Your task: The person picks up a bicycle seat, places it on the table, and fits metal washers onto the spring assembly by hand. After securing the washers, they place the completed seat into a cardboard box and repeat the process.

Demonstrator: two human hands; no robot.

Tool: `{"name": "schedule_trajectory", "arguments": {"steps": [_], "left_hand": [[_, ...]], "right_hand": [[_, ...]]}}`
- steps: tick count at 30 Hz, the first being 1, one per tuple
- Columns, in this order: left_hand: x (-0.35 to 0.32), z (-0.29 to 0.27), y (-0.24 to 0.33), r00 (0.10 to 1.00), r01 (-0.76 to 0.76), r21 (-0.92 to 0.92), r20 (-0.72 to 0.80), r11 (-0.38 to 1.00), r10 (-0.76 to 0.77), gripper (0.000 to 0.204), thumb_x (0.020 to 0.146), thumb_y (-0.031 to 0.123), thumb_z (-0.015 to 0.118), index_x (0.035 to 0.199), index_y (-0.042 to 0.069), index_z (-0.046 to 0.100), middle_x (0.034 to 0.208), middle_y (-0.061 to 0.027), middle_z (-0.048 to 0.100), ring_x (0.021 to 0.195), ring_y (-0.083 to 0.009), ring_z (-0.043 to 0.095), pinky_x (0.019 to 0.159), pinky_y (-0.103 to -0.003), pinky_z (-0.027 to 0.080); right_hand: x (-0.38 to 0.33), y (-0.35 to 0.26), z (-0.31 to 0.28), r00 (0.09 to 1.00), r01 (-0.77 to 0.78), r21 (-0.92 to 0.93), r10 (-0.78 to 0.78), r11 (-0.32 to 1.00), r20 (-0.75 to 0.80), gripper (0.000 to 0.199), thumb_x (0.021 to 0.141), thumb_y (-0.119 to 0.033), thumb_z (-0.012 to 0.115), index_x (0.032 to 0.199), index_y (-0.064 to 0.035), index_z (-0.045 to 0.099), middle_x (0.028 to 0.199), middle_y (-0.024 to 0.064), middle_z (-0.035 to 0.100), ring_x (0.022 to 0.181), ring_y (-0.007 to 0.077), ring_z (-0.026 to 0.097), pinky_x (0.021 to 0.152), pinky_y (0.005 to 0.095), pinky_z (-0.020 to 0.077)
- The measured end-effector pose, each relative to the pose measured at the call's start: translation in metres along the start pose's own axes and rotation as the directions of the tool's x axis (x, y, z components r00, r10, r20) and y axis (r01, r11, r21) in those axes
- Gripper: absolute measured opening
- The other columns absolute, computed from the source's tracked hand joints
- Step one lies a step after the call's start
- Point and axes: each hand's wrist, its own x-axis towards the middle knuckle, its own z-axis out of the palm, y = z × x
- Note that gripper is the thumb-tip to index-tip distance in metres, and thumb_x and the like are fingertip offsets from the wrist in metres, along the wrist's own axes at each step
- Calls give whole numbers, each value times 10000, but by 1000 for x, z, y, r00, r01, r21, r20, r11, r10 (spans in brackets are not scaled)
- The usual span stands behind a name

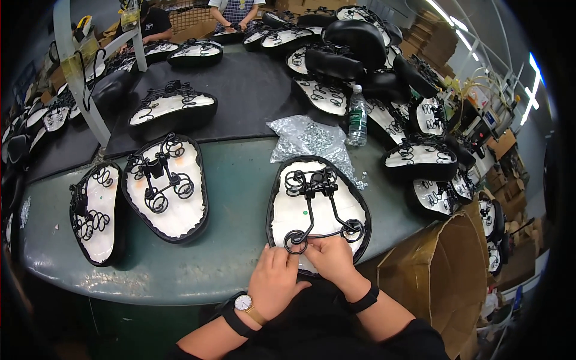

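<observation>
Head view: an upturned saddle (320,217) with a white underside and black rim lies on the green tabletop (240,225), its narrow end toward the person. A black wire spring frame (318,185) spans its underside, with coils at both ends.

Both hands meet at the saddle's narrow end, by the frame's near left coil. The left hand (275,287) lies back upward over the rim, its fingers close together and reaching forward, its thumb stuck out toward the right hand (332,259). That one turns inward, fingers curled narrowly against the coil's base; its fingertips are partly hidden, so I cannot tell whether either hand grips a small part. The left wrist, bent a little, wears a watch (243,302) and a black band; the right wears a black band too. The forearms rise from below the saddle and converge on it.

Just beyond the saddle is a clear plastic bag (315,141) of small metal parts, some spilled beside it, with a water bottle (357,120) behind to the right. Left of the saddle lie two more upturned seats (181,207). Right of and beyond it, others form a heap (354,42); a cardboard box (432,270) stands right of it. Far beyond, a person in a checked apron (237,13) works.
</observation>
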Motion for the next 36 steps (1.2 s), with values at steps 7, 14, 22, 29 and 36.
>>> {"name": "schedule_trajectory", "arguments": {"steps": [7, 14, 22, 29, 36], "left_hand": [[5, -4, 4, 1000, -7, 116, -19, 993, 9, 723, 636, 259, 927, 1231, -28, 632, 1096, -116, 534, 1075, -314, 574, 1001, -433, 520], [6, -2, 4, 998, -35, 115, -46, 993, 41, 764, 617, 248, 940, 1295, 46, 654, 1100, -104, 534, 1021, -299, 595, 820, -396, 549], [6, 2, 7, 998, -28, 117, -56, 993, 35, 810, 642, 243, 935, 1386, 127, 637, 1104, -94, 533, 1024, -296, 594, 793, -397, 552], [3, 5, 11, 998, -3, 130, -55, 991, 10, 797, 648, 205, 932, 1378, 95, 632, 1143, -119, 545, 1073, -317, 605, 812, -400, 565], [2, 5, 17, 998, 52, 140, -53, 989, -45, 767, 631, 184, 938, 1322, 54, 632, 1176, -144, 546, 1110, -343, 605, 827, -405, 568]], "right_hand": [[-2, 18, -1, 986, -103, 195, 75, 975, 147, 253, 960, -307, 690, 1055, -115, 824, 663, 98, 708, 587, 260, 696, 574, 387, 519], [-18, 35, -20, 898, 437, 44, -432, 899, -81, 308, 899, -234, 796, 1154, -62, 780, 798, 95, 683, 735, 254, 661, 649, 359, 529], [-15, 33, -22, 807, 580, -224, -589, 783, 32, 475, 880, -399, 803, 1238, -94, 735, 818, 76, 640, 779, 280, 642, 682, 403, 533], [-12, 30, -22, 830, 552, -204, -555, 808, 47, 472, 881, -434, 794, 1231, -120, 747, 827, 81, 666, 788, 291, 661, 686, 409, 543], [-6, 35, -21, 858, 512, -131, -500, 849, 112, 402, 917, -436, 752, 1199, -150, 763, 809, 87, 688, 803, 304, 686, 671, 432, 553]]}}
